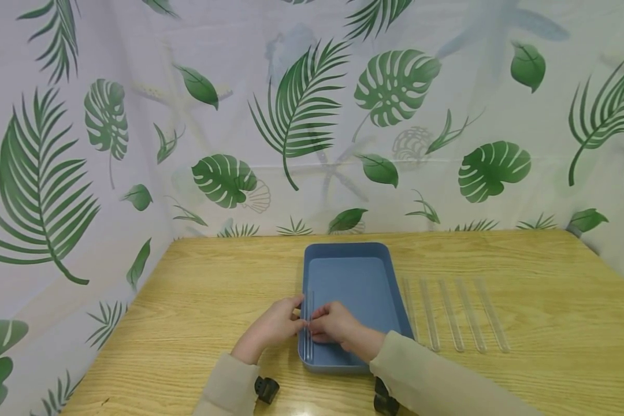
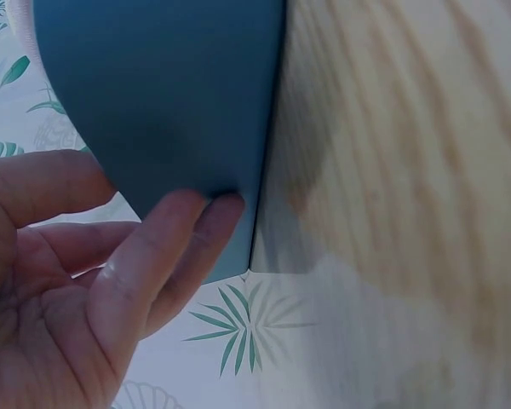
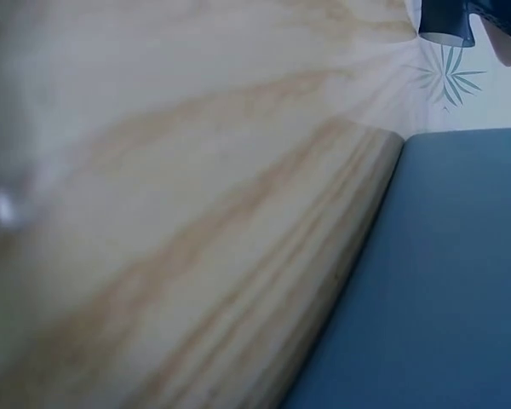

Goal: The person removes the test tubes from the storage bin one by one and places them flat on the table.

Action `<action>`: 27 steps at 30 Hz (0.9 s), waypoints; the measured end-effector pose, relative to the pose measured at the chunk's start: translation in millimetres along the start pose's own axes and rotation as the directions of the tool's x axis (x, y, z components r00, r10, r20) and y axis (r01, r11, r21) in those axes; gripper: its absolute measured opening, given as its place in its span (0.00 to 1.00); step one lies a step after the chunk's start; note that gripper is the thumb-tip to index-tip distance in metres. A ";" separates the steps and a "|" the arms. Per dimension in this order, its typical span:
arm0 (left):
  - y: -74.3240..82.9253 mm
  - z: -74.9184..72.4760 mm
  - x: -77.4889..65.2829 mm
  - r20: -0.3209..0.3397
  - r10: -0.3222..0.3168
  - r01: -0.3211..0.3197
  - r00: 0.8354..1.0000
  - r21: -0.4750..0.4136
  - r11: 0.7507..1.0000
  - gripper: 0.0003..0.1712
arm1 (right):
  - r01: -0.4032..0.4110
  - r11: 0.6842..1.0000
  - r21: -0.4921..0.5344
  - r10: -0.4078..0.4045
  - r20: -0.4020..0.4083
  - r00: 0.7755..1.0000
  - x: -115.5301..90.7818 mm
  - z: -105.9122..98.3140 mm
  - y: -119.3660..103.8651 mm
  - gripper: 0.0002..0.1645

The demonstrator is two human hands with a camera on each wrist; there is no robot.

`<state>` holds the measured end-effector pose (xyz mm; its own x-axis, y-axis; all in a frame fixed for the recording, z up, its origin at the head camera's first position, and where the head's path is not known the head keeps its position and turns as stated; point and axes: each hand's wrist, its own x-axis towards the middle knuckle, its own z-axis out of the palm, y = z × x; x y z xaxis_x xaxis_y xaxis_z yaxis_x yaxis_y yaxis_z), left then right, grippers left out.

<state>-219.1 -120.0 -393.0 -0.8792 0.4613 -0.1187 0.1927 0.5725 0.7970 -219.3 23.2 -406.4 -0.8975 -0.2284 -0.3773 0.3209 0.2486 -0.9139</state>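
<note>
A clear test tube (image 1: pixel 310 346) lies lengthwise along the left wall inside a blue tray (image 1: pixel 351 294); whether a second lies beside it I cannot tell. My right hand (image 1: pixel 338 325) reaches into the tray from the right and pinches the tube near its middle. At the left rim is my left hand (image 1: pixel 278 322), its thumb near the tube and the other hand's fingertips. In the left wrist view two relaxed fingers (image 2: pixel 149 256) of it touch the tray's outer wall (image 2: pixel 170 102), while other digits pass behind the rim, their tips hidden.
Several more clear test tubes (image 1: pixel 449 315) lie side by side on the wooden table (image 1: pixel 213 277), just right of the tray. A leaf-patterned cloth (image 1: pixel 301 127) hangs behind the table. The right wrist view shows mostly blurred tabletop (image 3: pixel 196 213) and the tray's outer side (image 3: pixel 434 281).
</note>
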 end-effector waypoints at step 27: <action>3.7 0.1 -1.2 -0.015 -0.043 0.043 0.999 0.025 0.999 0.30 | -0.009 1.000 -0.024 0.007 -0.070 0.998 -20.7 -44.3 -11.1 0.15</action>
<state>-217.3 -118.3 -390.0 -0.8932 0.4260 -0.1438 0.1652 0.6084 0.7762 -217.7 66.8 -381.8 -0.9142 -0.1602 -0.3722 0.3213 0.2732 -0.9067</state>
